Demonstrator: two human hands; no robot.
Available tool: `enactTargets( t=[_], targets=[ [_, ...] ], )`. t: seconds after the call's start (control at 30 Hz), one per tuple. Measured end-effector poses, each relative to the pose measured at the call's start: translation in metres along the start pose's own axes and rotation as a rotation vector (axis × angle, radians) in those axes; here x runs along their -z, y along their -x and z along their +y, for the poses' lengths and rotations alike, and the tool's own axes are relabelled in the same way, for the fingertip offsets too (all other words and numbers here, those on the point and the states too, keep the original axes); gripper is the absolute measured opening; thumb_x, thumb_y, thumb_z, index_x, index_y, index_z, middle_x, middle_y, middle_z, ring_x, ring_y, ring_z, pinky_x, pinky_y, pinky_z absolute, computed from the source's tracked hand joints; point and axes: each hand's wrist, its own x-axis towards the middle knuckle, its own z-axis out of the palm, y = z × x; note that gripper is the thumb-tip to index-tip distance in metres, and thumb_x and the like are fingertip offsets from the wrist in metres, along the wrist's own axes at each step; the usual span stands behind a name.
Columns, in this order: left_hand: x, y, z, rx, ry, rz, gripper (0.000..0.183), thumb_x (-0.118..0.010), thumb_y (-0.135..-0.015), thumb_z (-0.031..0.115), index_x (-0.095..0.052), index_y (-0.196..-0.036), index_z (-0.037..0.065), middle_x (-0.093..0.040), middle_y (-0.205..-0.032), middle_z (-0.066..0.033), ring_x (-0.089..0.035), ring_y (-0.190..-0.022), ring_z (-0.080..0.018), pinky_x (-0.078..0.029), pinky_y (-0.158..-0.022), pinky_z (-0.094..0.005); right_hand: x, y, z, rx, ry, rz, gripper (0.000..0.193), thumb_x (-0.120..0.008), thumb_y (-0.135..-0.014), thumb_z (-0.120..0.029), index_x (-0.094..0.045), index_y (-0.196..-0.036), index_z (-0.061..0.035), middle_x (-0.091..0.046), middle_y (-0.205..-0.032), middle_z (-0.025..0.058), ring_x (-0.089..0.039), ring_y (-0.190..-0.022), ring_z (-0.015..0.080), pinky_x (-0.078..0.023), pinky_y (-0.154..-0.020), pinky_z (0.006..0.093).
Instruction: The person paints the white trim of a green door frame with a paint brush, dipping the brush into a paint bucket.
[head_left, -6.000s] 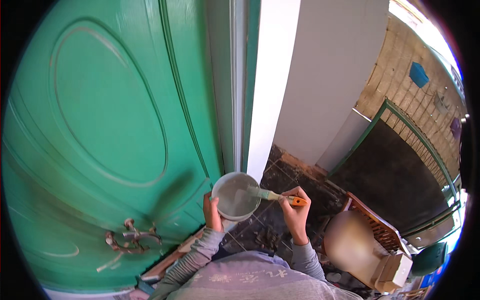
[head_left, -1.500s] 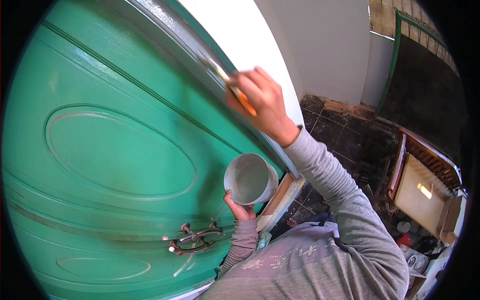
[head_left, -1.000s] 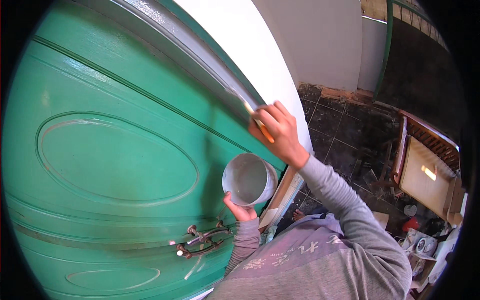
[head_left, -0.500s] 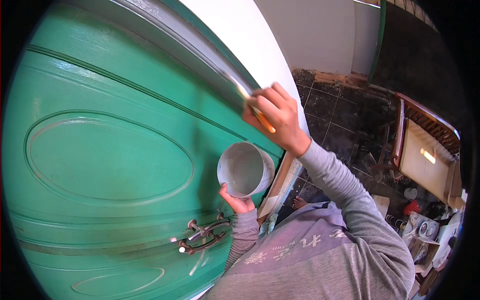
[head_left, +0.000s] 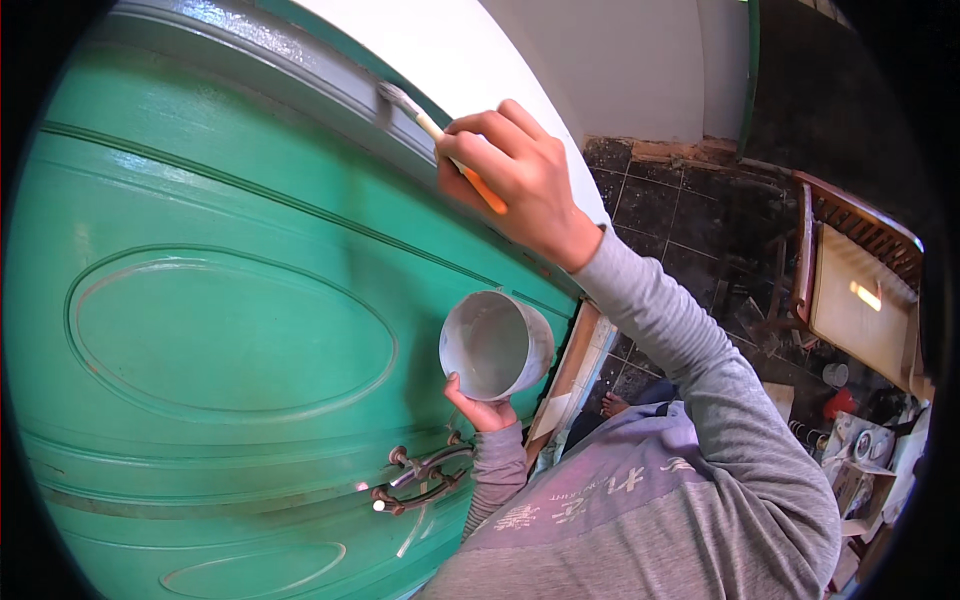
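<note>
My right hand (head_left: 515, 180) is closed round the handle of a paintbrush (head_left: 428, 125), its orange end showing below my fingers. The bristles rest at the grey door frame (head_left: 330, 88), close to its green outer edge. Lower down, my left hand (head_left: 482, 405) holds a whitish paint bucket (head_left: 540, 345) from underneath, the thumb on its side. The bucket is tilted, its mouth facing me, with greyish paint smears inside. Behind it stands the green door (head_left: 230, 330), with raised oval mouldings.
Curved metal door handles (head_left: 425, 480) stick out just left of my left forearm. A white wall (head_left: 450, 50) borders the frame. To the right are a dark tiled floor (head_left: 690, 215), a wooden chair (head_left: 860, 290) and a cluttered pile of items (head_left: 865, 445).
My right hand has moved up and left along the frame with the paintbrush, its bristles now farther up. The bucket stays in my left hand, with the whole view slightly shifted.
</note>
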Motion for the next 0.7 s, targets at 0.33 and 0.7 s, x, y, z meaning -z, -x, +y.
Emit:
enactTargets(
  t=[0.33, 0.7],
  targets=[
    [0.002, -0.006, -0.006, -0.031, -0.002, 0.002, 0.064, -0.053, -0.079, 0.055, -0.051, -0.131, 0.017, -0.055, -0.129, -0.0030, -0.056, -0.114, -0.0251, -0.049, -0.084, -0.0447, 0.008, 0.032, 0.001, -0.067, -0.032, -0.077, 0.020, -0.074, -0.066, -0.008, -0.057, -0.077, -0.0106, -0.056, -0.077, 0.0018, -0.051, -0.067, 0.0178, -0.045, -0.046, 0.0316],
    [-0.006, 0.010, 0.003, -0.093, 0.074, 0.094, 0.059, -0.054, -0.082, 0.046, -0.052, -0.127, 0.008, -0.055, -0.128, -0.0095, -0.051, -0.120, -0.0280, -0.040, -0.098, -0.0448, 0.024, 0.087, 0.006, -0.195, -0.044, -0.118, 0.024, -0.077, -0.065, -0.001, -0.064, -0.085, -0.0070, -0.064, -0.085, 0.0049, -0.055, -0.065, 0.0200, -0.045, -0.051, 0.0305]
  ],
)
